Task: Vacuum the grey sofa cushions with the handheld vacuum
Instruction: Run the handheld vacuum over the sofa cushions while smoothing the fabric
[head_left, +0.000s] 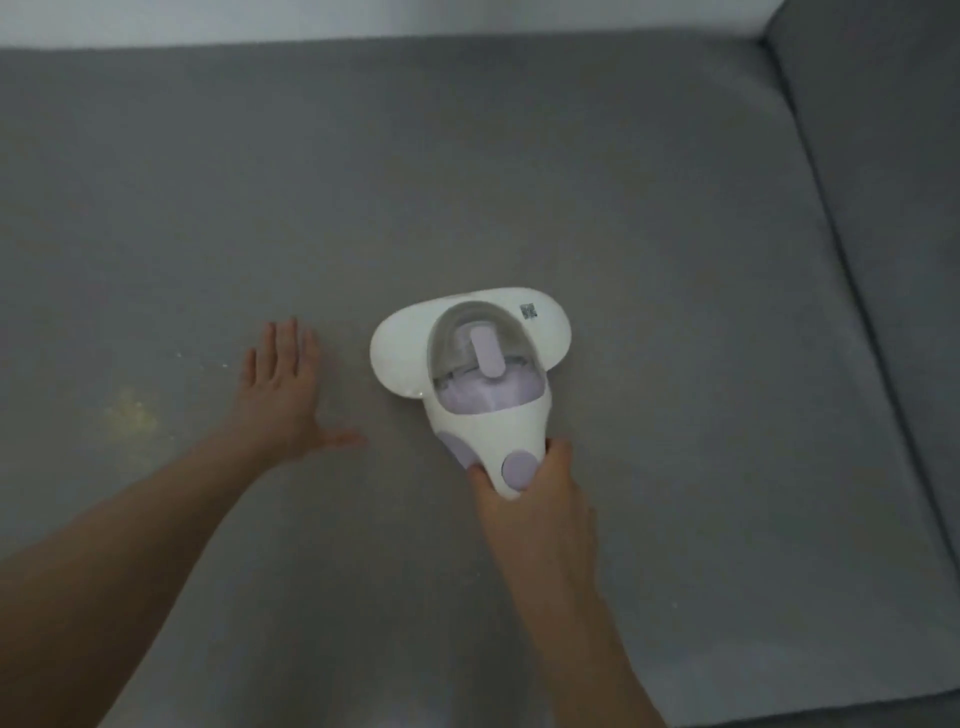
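A white handheld vacuum with lilac buttons and a clear dust cup rests flat on the grey sofa seat cushion, its wide head pointing away from me. My right hand is shut around its handle at the near end. Flat on the cushion just left of the vacuum lies my left hand, fingers spread, holding nothing. A patch of pale yellowish crumbs lies on the fabric left of that hand, with a few white specks beyond it.
A lighter grey cushion rises along the right side, separated by a seam. A white wall runs behind the sofa's far edge. The cushion's front edge shows at the lower right.
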